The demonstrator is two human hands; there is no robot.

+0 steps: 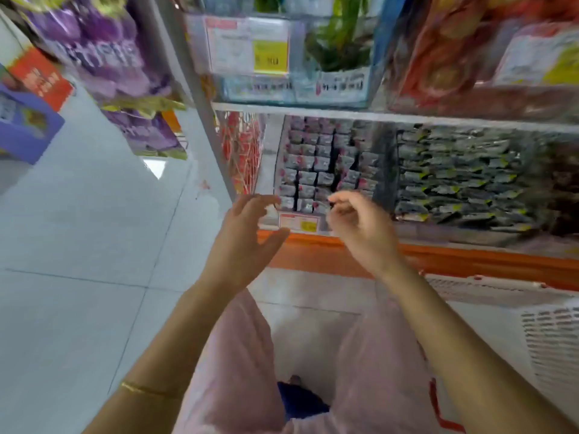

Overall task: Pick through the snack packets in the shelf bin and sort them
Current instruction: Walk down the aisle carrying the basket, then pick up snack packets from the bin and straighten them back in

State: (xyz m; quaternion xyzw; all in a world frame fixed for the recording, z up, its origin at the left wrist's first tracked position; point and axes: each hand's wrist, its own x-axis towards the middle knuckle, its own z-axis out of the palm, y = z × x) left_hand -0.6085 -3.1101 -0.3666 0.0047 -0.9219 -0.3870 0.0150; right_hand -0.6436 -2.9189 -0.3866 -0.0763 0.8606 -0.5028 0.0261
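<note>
Here, just beyond both hands, a clear plastic shelf bin (277,170) holds rows of small silver-grey snack packets with red marks (316,161), with a heap of dark grey, yellow-cornered packets (454,180) off to the right hand's right. The left hand (247,227) hovers at the bin's front, fingers spread and empty; the right hand (360,227) beside it is loosely curled, gripping nothing visible. Between them sits a small red-and-yellow price label (299,222).

One left hand (244,236), one right hand (360,228), three price labels (299,222), one bangle (141,389).
</note>
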